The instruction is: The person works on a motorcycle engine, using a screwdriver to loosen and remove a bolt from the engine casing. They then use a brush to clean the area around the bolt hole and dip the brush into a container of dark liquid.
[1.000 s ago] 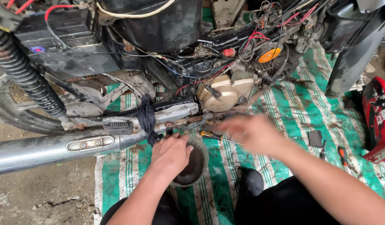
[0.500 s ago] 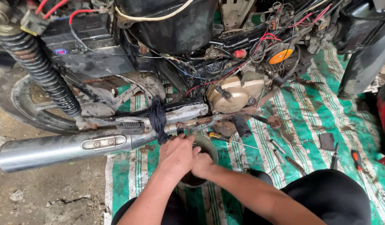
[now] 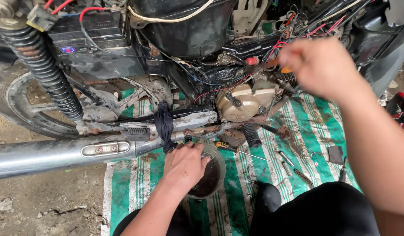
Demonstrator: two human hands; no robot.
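Observation:
My left hand (image 3: 184,166) grips the rim of a clear plastic bowl (image 3: 213,177) holding dark liquid, set on the striped mat under the motorcycle's engine (image 3: 243,102). My right hand (image 3: 324,67) is raised and blurred beside the engine's upper right, near red wires and an orange part (image 3: 286,69). Its fingers are curled, and a thin dark streak runs left from them; whether it is a tool is unclear. A yellow-and-black screwdriver (image 3: 226,146) lies just past the bowl.
The chrome exhaust pipe (image 3: 57,155) runs left with a black rag (image 3: 164,124) tied round it. A footpeg (image 3: 252,135), bolts and a spring (image 3: 302,177) lie on the green-striped mat (image 3: 315,131). The rear wheel and shock absorber (image 3: 44,74) stand at left, over dirt ground.
My right hand has left the bowl and risen to the upper right, beside the engine. My left hand stays on the bowl's rim.

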